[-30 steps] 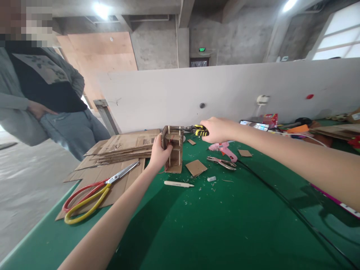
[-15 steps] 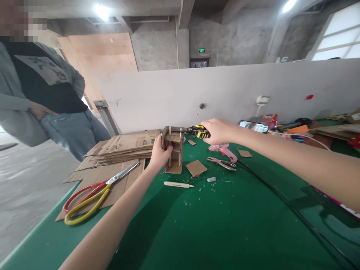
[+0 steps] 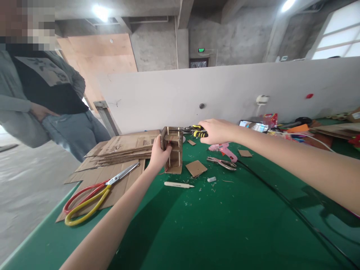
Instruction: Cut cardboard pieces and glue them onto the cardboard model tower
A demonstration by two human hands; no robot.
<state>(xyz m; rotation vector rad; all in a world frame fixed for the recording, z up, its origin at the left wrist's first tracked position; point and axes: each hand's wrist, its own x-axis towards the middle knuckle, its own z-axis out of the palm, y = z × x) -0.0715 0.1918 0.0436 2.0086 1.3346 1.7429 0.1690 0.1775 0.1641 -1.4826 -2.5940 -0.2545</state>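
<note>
My left hand is closed around the left side of a small cardboard structure with shelf-like levels and thin wooden sticks, standing upright on the green table. In my right hand are pliers with yellow and black handles. Their jaws point left and reach the top right of the structure; whether they grip a stick there I cannot make out. A thin red wire shows by the structure's base. Just right of it lies a square cardboard piece.
Large scissors rest on stacked cardboard sheets at left. A white marker, its clear cap, metal pliers and a pink glue gun with black cable lie on the table. A person stands at left.
My right hand and the pliers have shifted slightly left, and the jaws sit a little nearer the structure. My left hand keeps its hold on the structure.
</note>
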